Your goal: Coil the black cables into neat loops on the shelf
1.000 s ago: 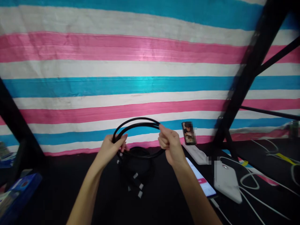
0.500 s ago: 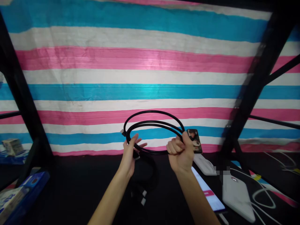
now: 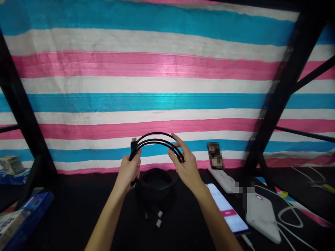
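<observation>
A black cable (image 3: 157,141) is wound in several loops between my hands, above the black tabletop (image 3: 86,209). My left hand (image 3: 128,169) is closed round the left side of the loops, and a connector with a light metal end stands up above it. At the right side of the coil is my right hand (image 3: 184,162), thumb and fingers spread, touching the loops. Another dark coiled cable (image 3: 154,202) lies on the tabletop below, partly lost against the black surface, with light connector ends (image 3: 158,223) showing.
At the right are a lit phone (image 3: 227,211), a white power bank (image 3: 263,218), another white device (image 3: 222,179) with a dark-screened phone (image 3: 215,155) above it, and white cables. Blue boxes (image 3: 36,216) lie at left. Black frame posts flank a striped sheet.
My left hand has moved left and closed on the loops. My right hand has shifted left and its fist has opened along the coil. The loops are now narrower and closer together.
</observation>
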Demonstrator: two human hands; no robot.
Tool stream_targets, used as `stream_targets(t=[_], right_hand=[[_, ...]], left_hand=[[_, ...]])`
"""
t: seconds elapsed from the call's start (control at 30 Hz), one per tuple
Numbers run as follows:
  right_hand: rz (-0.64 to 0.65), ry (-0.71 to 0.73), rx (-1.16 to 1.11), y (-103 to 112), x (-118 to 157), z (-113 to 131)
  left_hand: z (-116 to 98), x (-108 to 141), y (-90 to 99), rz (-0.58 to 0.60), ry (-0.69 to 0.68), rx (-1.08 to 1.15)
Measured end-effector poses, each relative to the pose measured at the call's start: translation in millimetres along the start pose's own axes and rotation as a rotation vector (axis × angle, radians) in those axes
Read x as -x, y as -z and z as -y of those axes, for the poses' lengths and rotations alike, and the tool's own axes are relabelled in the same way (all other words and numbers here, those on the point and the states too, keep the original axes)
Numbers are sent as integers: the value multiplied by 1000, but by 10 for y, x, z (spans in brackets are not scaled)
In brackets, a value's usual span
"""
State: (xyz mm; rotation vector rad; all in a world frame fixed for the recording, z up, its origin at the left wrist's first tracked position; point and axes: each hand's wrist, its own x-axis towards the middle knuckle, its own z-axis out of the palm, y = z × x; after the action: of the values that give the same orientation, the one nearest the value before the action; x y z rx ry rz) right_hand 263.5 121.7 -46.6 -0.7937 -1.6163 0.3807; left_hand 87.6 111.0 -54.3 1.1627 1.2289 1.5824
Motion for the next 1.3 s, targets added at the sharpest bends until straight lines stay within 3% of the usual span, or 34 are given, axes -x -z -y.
stream_targets(t=[0.23, 0.37, 0.43, 0.5, 0.6, 0.7, 0.77, 0.9, 1.0, 1.07, 1.3], right_hand=[[32, 50, 9, 0, -26, -116], [118, 33, 20, -47, -15, -100], [207, -18, -77, -65, -4, -56], [282, -101, -228, -80, 8, 0], [318, -270, -504, -138, 34, 84], [235, -385, -761, -275, 90, 156], [182, -417, -865, -383, 144, 192], [225, -503, -908, -491, 233, 221], [375, -604, -745, -452, 230, 195], [399, -639, -654, -406, 197, 154], [112, -597, -576, -242, 37, -75]], left_hand=[[-65, 72, 16, 123, 44, -152], [-151, 129, 59, 398, 111, -76], [-195, 135, 137, 469, 134, -24], [-243, 130, 235, 408, 134, 23], [-333, 146, 319, 138, 64, 268], [-406, 216, 227, -115, -76, 574], [-407, 276, 86, -188, -140, 695], [-301, 355, -190, -241, -202, 813], [-210, 361, -291, -288, -281, 757], [-174, 340, -307, -311, -324, 663], [-65, 169, -229, -61, -111, 330]])
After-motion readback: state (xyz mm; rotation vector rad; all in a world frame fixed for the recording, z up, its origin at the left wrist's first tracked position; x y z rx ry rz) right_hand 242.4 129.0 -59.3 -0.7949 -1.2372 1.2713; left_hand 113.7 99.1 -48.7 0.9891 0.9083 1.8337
